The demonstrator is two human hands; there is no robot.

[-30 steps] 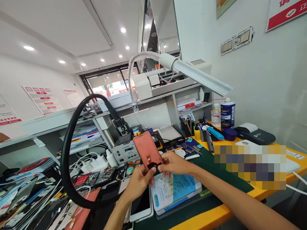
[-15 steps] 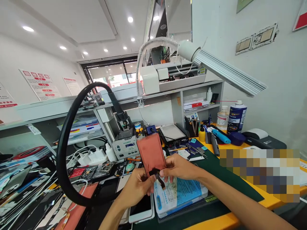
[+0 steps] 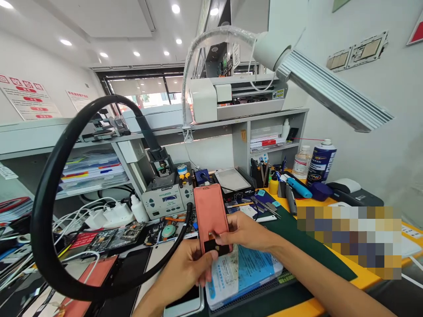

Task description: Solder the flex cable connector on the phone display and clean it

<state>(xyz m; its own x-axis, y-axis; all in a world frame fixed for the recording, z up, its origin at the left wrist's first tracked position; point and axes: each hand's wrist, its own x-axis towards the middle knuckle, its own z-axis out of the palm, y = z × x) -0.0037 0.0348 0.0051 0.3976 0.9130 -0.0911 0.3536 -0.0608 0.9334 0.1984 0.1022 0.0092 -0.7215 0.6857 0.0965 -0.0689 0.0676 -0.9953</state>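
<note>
A flat salmon-coloured phone screen panel (image 3: pixel 211 207), back face toward me, stands tilted up between my hands. Its lower end carries a black strip or flex cable (image 3: pixel 222 248). My left hand (image 3: pixel 194 264) grips the lower left corner, thumb on the black strip. On the right edge my right hand (image 3: pixel 243 231) is closed, its thumb pressing near the strip's upper edge; fingers behind the panel are hidden. Below lies a blue and white package (image 3: pixel 244 273). A white-framed phone (image 3: pixel 185 301) lies partly under my left wrist.
A thick black hose (image 3: pixel 42 207) loops from the grey rework station (image 3: pixel 165 200) across the left side, passing behind my left forearm. Several phone parts crowd the left. A lamp (image 3: pixel 333 90) hangs upper right. Tweezers (image 3: pixel 272 207), a spray can (image 3: pixel 321 163) and bottles stand at right back.
The black flex, hanging loose below the panel before, now lies flat across its lower end under my thumbs. The panel faces me more squarely. The camera view has shifted, and the hose appears farther left.
</note>
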